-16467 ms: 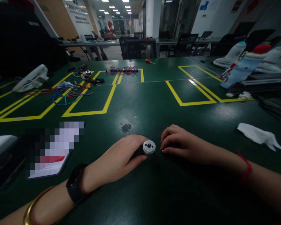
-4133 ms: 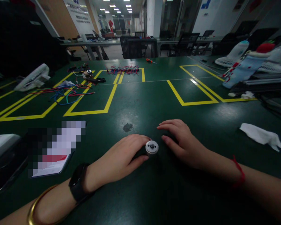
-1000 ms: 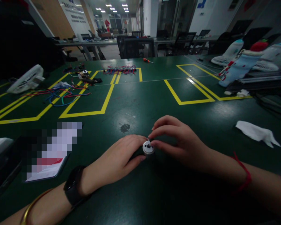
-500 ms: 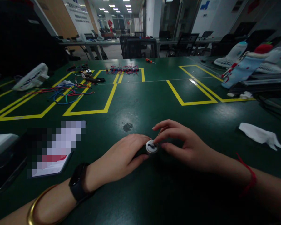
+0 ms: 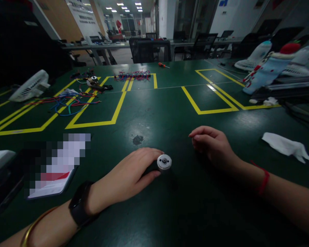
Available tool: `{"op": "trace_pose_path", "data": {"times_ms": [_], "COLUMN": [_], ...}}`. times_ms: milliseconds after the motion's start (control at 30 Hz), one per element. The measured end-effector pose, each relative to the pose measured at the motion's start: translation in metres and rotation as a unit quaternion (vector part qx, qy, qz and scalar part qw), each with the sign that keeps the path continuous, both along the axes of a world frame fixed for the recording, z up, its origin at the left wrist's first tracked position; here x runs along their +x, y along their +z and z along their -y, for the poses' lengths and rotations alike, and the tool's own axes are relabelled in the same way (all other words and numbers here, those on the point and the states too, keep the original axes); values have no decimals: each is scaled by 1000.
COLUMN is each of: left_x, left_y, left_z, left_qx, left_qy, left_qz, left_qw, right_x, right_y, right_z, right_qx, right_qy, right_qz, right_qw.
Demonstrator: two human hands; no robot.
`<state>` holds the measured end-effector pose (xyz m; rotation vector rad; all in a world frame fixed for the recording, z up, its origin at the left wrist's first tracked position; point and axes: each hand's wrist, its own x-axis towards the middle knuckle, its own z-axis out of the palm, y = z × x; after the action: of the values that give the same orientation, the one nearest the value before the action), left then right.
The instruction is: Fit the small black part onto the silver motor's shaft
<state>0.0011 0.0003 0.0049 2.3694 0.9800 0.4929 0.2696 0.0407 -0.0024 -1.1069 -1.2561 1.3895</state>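
Green tabletop [image 5: 154, 123], silver cylinder [image 5: 164, 162] between the hands [image 5: 130, 173].

Dim overall; ceiling lights [image 5: 138, 4] bright in far background. 2 soft glare patches on surface [image 5: 154, 212], its near part very dark. Shadow under right hand [image 5: 213, 147]. Background soft, sides stretched. Mosaic blocks over phone [image 5: 50, 190].

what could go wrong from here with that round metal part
The round metal part is steadied only by the left hand, at its side, so it might turn or tip if pushed from above.
The right hand is curled, and I can't tell if it holds anything; something small could drop and be hard to spot on the dark green table.
The phone lies near the left wrist and might get nudged.
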Motion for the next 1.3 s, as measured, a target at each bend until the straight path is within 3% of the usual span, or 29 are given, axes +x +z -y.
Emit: {"op": "trace_pose_path", "data": {"times_ms": [900, 1133, 1300], "left_x": [-1, -1, 0], "left_y": [-1, 0, 0], "left_z": [0, -1, 0], "left_qx": [-7, -8, -4], "left_qy": [2, 2, 6], "left_qz": [-20, -18, -14], "left_qw": [1000, 1000, 1000], "right_x": [-7, -4, -6], "right_y": [7, 12, 14], "right_z": [1, 0, -1], "right_qx": [-27, -9, 148], "right_qy": [-25, 76, 189], "right_qz": [34, 136, 299], "right_qw": [999, 988, 924]}}
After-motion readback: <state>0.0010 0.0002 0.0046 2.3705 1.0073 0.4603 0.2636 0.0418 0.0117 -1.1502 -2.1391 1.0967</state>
